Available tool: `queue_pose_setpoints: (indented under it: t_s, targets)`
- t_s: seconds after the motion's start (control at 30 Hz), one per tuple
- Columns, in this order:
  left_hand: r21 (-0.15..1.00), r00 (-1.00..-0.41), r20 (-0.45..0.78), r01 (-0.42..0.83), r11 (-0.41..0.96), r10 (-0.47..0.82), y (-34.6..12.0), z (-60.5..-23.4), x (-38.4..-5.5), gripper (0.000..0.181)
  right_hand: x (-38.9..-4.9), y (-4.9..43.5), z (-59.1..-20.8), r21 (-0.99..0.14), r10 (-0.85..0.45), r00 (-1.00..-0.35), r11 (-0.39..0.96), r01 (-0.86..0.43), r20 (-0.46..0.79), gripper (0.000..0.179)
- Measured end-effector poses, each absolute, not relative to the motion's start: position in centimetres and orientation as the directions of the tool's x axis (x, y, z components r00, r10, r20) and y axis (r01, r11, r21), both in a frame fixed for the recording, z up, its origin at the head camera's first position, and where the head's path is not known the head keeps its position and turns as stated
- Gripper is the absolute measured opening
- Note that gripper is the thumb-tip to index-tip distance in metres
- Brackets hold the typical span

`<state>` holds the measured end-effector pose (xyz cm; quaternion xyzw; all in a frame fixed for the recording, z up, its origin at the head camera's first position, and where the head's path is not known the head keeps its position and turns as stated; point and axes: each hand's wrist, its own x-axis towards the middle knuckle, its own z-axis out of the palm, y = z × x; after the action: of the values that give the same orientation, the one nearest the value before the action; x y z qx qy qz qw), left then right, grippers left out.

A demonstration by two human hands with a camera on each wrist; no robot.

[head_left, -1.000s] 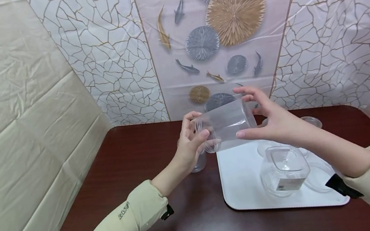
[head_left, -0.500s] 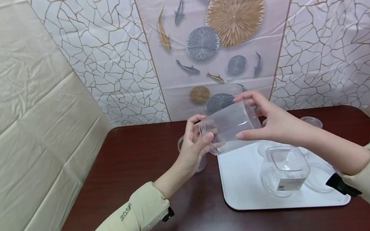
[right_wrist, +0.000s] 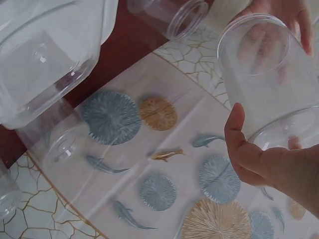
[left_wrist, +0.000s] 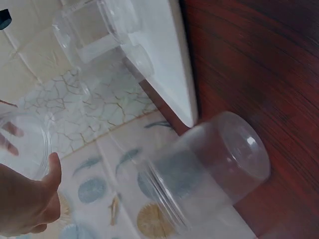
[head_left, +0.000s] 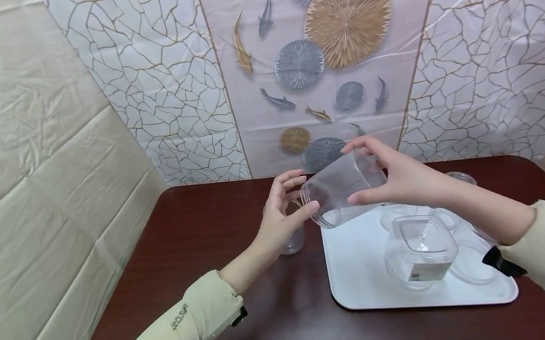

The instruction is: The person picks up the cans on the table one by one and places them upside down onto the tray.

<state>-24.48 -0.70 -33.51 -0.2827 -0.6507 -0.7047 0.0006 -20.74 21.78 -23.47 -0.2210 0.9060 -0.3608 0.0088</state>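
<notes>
A clear plastic jar (head_left: 346, 189) hangs tilted above the table, its ridged mouth toward the left. My right hand (head_left: 400, 172) grips the jar round its base end, thumb in front and fingers over the top, as the right wrist view also shows. My left hand (head_left: 282, 210) is at the mouth, fingers and thumb spread; its thumb tip overlaps the rim in the head view, and whether it touches is hard to tell. Behind the left hand a second clear jar (left_wrist: 214, 164) stands on the dark table, partly hidden in the head view.
A white tray (head_left: 360, 275) lies at the right, bearing a square clear container (head_left: 423, 247) with a label and several round clear pieces. Another clear round piece (head_left: 462, 178) sits behind the tray. Patterned cloth (head_left: 172, 90) hangs beyond the table.
The jar has shifted slightly right and its mouth tips further down. The left hand's fingers, earlier round the rim, have loosened and moved a little left off it. The right hand keeps its grip.
</notes>
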Motion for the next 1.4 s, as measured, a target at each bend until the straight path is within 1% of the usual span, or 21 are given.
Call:
queue_pose_setpoints:
  t_s: [0.2, 0.43, 0.63, 0.8, 1.0, 1.2, 1.3, 1.4]
  targets:
    - [0.912, -0.857, 0.404, 0.403, -0.074, 0.319, -2.0, -33.7, -25.0, 0.058, -22.2, 22.0, -23.6, -0.619, -0.44, -0.886, 0.658, -0.429, 0.146, 0.07]
    - [0.918, -0.873, 0.39, 0.394, -0.048, 0.293, -3.9, -34.1, -25.5, 0.058, -24.5, 22.1, -24.3, -0.481, -0.419, -0.899, 0.766, -0.427, 0.13, 0.07]
    - [0.924, -0.884, 0.365, 0.382, 0.001, 0.291, -5.3, -34.0, -25.3, 0.058, -27.0, 22.4, -24.7, -0.405, -0.424, -0.901, 0.812, -0.421, 0.088, 0.07]
    - [0.929, -0.892, 0.35, 0.37, 0.018, 0.286, -6.7, -33.9, -25.1, 0.059, -28.7, 22.2, -25.3, -0.343, -0.447, -0.895, 0.84, -0.421, 0.004, 0.07]
    - [0.937, -0.909, 0.319, 0.345, 0.055, 0.267, -8.4, -34.6, -24.5, 0.06, -29.6, 21.0, -27.9, -0.262, -0.469, -0.877, 0.863, -0.431, -0.102, 0.069]
    - [0.943, -0.914, 0.303, 0.329, 0.055, 0.269, -8.6, -35.1, -24.3, 0.06, -30.0, 20.0, -29.5, -0.192, -0.422, -0.884, 0.902, -0.386, -0.202, 0.067]
    - [0.942, -0.911, 0.305, 0.331, 0.051, 0.276, -8.4, -35.0, -24.3, 0.06, -30.3, 19.6, -29.9, -0.159, -0.4, -0.879, 0.916, -0.37, -0.259, 0.067]
    - [0.941, -0.908, 0.309, 0.335, 0.047, 0.284, -8.2, -34.9, -24.4, 0.06, -30.6, 19.2, -30.1, -0.141, -0.384, -0.877, 0.923, -0.358, -0.289, 0.068]
